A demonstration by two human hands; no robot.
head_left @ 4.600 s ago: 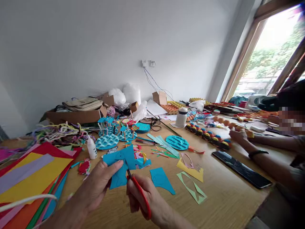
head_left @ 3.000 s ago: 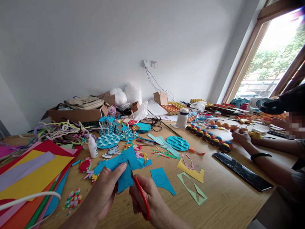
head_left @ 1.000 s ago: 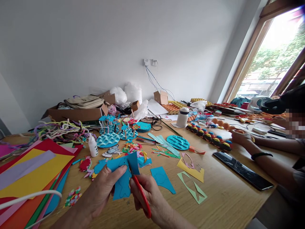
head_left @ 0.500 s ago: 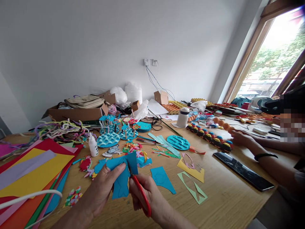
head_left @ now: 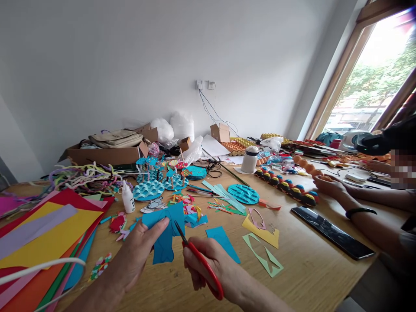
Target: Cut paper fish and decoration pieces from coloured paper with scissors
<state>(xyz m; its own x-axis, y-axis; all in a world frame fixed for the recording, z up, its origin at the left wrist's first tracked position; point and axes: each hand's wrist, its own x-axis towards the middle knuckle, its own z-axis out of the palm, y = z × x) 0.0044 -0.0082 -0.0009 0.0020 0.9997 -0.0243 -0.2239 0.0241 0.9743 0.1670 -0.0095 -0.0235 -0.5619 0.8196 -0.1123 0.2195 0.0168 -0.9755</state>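
In my left hand (head_left: 138,249) is a piece of blue paper (head_left: 165,238), pinched under the thumb, with pencil lines on it and a cut running in from its lower right side. My right hand (head_left: 208,264) grips red-handled scissors (head_left: 208,271); their dark blades point up and left, just right of the paper and apart from it. On the table to the right lies another blue paper piece (head_left: 223,243) with faint drawn lines. Past it are a green paper offcut (head_left: 263,255) and a yellow offcut (head_left: 261,232).
Coloured paper sheets (head_left: 48,234) are stacked at left, near a white glue bottle (head_left: 128,198). Blue wavy paper discs (head_left: 147,190) stand farther back. A phone (head_left: 331,232) lies at right, where another person's hand (head_left: 329,188) touches orange egg-carton cups (head_left: 302,164).
The scissors have come out of the blue paper, and my right hand has moved right and slightly down. The paper in my left hand has tilted and shifted a little left.
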